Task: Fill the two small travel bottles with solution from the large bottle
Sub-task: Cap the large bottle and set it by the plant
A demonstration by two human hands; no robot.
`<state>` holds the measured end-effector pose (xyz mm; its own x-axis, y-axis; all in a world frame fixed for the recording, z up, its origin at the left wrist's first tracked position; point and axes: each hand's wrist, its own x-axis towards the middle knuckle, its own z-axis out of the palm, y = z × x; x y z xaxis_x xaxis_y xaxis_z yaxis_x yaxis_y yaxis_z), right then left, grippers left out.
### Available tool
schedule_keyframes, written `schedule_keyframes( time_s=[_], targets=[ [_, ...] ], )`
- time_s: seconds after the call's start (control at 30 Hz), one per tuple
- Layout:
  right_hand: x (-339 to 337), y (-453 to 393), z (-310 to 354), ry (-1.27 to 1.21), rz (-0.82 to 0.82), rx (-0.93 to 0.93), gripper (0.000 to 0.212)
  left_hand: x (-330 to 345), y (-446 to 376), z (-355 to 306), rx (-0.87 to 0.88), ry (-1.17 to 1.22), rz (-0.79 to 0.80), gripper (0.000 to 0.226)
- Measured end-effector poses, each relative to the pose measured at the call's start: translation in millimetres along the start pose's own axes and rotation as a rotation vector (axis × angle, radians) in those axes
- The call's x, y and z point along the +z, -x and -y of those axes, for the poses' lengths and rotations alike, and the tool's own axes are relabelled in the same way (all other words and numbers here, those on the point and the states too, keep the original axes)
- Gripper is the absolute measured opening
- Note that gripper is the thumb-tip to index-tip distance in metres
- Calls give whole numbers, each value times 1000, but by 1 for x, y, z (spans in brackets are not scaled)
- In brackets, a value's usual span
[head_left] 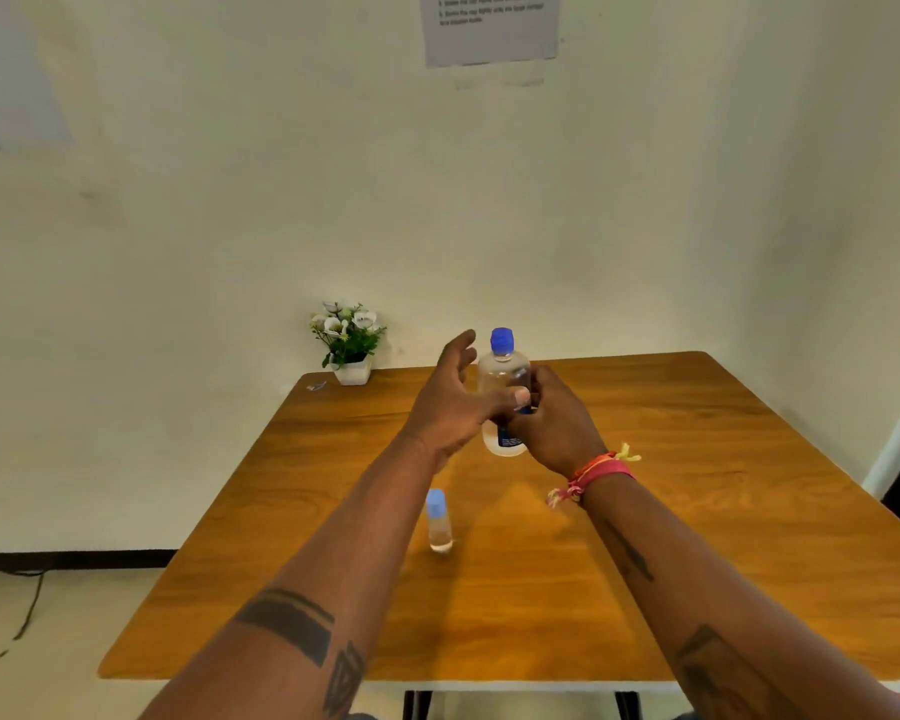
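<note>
hands [500, 407] around large bottle [503, 379]

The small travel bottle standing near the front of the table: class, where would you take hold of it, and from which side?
Pinch the small travel bottle round its clear body, just below the blue cap, so the cap stays free to unscrew. It stands upright, apart from the large bottle that the right hand grips. Coming from its left with the open left hand looks easiest.
</note>
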<state>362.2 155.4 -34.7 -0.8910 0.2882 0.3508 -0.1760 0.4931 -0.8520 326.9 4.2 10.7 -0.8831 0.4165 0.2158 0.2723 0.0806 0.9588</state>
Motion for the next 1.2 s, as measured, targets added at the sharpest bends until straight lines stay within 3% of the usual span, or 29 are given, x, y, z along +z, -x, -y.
schedule_keyframes(
  time_s=[0.33,0.77,1.2],
  targets=[
    [89,-101,-2,34,46,41,69,-102,-64,52,-82,-119,-228,69],
    [187,-222,-65,38,84,149,66,-137,-176,153,-200,-195,-319,51],
    [213,-265,-94,66,42,125,64,-145,-212,205,-261,-139,-337,48]
  ],
)
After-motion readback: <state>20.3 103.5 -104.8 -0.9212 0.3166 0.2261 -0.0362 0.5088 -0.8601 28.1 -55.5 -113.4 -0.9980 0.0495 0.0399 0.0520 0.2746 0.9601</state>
